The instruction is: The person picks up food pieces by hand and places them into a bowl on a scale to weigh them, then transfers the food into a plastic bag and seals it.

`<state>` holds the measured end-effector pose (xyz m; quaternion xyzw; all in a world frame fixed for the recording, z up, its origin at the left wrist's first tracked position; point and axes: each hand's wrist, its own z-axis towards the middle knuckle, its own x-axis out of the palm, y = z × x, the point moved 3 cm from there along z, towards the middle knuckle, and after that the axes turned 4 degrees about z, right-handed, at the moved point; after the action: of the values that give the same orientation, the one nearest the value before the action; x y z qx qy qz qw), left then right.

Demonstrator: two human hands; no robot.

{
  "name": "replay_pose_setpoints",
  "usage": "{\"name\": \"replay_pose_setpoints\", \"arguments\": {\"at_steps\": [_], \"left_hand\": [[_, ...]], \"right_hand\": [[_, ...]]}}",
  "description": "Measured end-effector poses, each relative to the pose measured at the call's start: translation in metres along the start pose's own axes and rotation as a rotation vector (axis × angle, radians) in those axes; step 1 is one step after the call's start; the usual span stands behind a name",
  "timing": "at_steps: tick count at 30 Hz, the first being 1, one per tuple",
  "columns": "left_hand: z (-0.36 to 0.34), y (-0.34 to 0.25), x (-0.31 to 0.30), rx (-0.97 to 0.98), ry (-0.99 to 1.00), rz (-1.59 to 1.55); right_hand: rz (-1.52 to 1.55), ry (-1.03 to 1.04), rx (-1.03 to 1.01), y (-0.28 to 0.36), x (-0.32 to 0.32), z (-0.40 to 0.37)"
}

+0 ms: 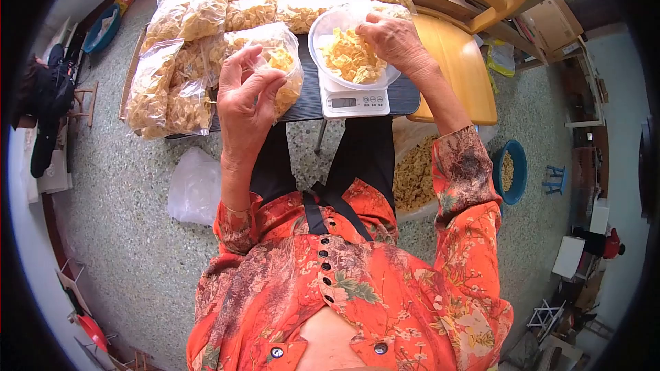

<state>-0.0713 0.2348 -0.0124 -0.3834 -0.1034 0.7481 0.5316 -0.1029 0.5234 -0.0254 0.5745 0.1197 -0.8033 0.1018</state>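
Note:
My left hand [247,89] is closed in a pinch on the edge of a clear plastic bag [292,82], which stands partly filled with yellow flakes at the table's front. Behind the fingers, part of the bag is hidden. My right hand [395,41] reaches over the rim of a white plastic bowl [317,45], its fingers curled together at the pale yellow flakes [349,58] inside. The bowl rests on a white digital kitchen scale [355,101], whose small display is too blurred to read.
Several filled clear bags [251,14] cover the table's left and back. A wooden chair [454,69] stands to the right. Below are a large open bag of flakes [414,178], a blue basin [510,172] and clear plastic bags [195,185] on the floor.

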Motion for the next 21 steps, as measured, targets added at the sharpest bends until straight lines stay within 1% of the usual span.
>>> {"name": "replay_pose_setpoints", "arguments": {"at_steps": [2, 4, 5, 7, 8, 10, 14, 16, 17, 19, 20, 21], "left_hand": [[0.000, -0.002, 0.001, -0.024, 0.008, -0.014], [0.000, -0.003, 0.001, -0.048, 0.017, -0.029], [0.000, -0.003, 0.001, -0.038, 0.017, -0.020], [0.001, -0.002, 0.003, -0.026, 0.017, -0.014], [0.001, -0.002, 0.003, 0.002, 0.015, 0.005], [0.000, -0.004, 0.004, 0.028, 0.013, 0.027], [0.000, -0.007, 0.006, 0.040, 0.017, 0.030], [0.000, -0.006, 0.006, 0.040, 0.013, 0.038], [0.000, -0.007, 0.005, 0.045, 0.008, 0.038], [0.000, -0.008, 0.006, 0.054, 0.004, 0.033], [0.000, -0.008, 0.007, 0.048, 0.013, 0.037], [-0.001, -0.008, 0.007, 0.041, 0.021, 0.044]], "right_hand": [[0.024, -0.002, -0.025, -0.003, 0.001, -0.003], [0.151, -0.131, -0.050, -0.006, -0.004, -0.009], [0.150, -0.130, -0.048, -0.007, -0.004, -0.011], [0.357, -0.137, 0.111, -0.013, -0.005, -0.014], [0.356, -0.136, 0.112, -0.012, -0.006, -0.015], [0.625, -0.116, 0.309, -0.015, -0.005, -0.018], [0.612, -0.077, 0.322, -0.003, -0.004, -0.020], [0.519, -0.048, 0.329, 0.003, -0.001, -0.017], [0.521, -0.048, 0.327, 0.007, -0.001, -0.017], [0.303, -0.163, 0.157, 0.018, -0.007, -0.018], [0.301, -0.165, 0.160, 0.020, -0.006, -0.019], [0.246, -0.125, 0.191, 0.022, -0.002, -0.018]]}}
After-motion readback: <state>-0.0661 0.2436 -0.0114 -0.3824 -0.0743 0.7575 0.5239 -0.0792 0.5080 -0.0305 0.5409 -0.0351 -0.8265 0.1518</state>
